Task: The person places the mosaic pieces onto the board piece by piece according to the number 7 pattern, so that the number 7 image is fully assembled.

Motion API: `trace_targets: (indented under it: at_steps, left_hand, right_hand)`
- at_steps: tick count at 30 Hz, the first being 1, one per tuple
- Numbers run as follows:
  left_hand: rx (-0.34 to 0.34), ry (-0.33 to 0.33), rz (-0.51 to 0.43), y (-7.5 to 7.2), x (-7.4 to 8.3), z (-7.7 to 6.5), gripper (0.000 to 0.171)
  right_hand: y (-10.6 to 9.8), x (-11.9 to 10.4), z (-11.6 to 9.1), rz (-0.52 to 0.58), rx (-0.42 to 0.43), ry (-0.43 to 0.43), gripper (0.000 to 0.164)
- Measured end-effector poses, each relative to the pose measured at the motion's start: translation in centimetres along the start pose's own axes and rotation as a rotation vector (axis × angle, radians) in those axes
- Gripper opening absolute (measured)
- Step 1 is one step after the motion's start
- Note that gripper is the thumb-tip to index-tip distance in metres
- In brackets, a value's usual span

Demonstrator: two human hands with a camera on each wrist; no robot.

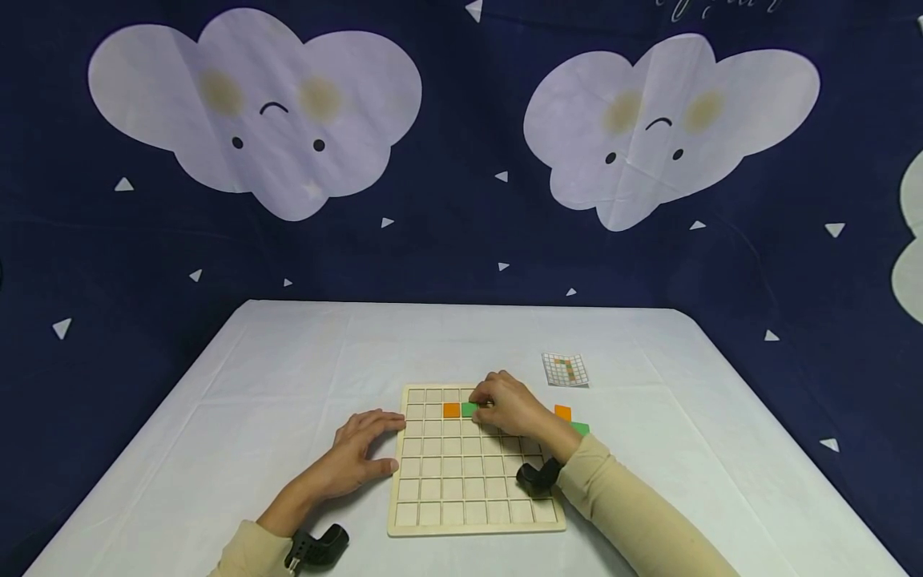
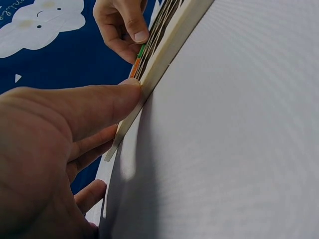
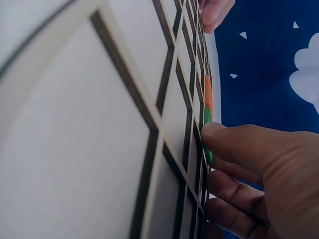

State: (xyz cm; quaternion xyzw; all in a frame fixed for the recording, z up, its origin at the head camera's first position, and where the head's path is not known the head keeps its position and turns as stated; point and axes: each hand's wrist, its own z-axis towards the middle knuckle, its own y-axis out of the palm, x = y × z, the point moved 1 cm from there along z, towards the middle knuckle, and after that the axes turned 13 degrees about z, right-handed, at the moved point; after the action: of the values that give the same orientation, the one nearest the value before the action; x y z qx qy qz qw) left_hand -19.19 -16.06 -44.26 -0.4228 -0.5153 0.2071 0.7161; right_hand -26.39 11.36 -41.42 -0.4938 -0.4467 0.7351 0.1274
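A square wooden grid board [image 1: 441, 529] lies on the table, with an orange tile [image 1: 451, 410] and a green tile [image 1: 469, 409] side by side in an upper row. My right hand [image 1: 510, 405] reaches over the board from the right. Its thumb and fingers pinch at the green tile, and the thumb touches that green tile [image 3: 207, 115] in the right wrist view; the fingers partly cover it. My left hand [image 1: 355, 453] lies at the board's left edge, fingers spread and fairly straight. In the left wrist view its thumb [image 2: 107, 102] touches the wooden edge.
Right of the board, another orange tile [image 1: 562, 413] and a green one [image 1: 580, 429] lie partly behind my right forearm. A small printed pattern card [image 1: 566, 370] sits farther back. A dark cloud-print cloth [image 1: 461, 240] hangs behind the white table [image 1: 288, 385].
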Motion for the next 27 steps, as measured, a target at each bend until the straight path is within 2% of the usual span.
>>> trace_targets:
  at_steps: [9, 27]
  left_hand:
    - [-0.001, 0.001, 0.006, -0.01, 0.01, -0.01, 0.054]
    - [0.001, -0.002, 0.003, 0.04, -0.05, 0.04, 0.053]
  right_hand:
    - [0.03, -0.01, -0.10, 0.002, 0.003, -0.009, 0.025]
    - [-0.56, -0.26, -0.57, 0.084, 0.021, 0.021, 0.030]
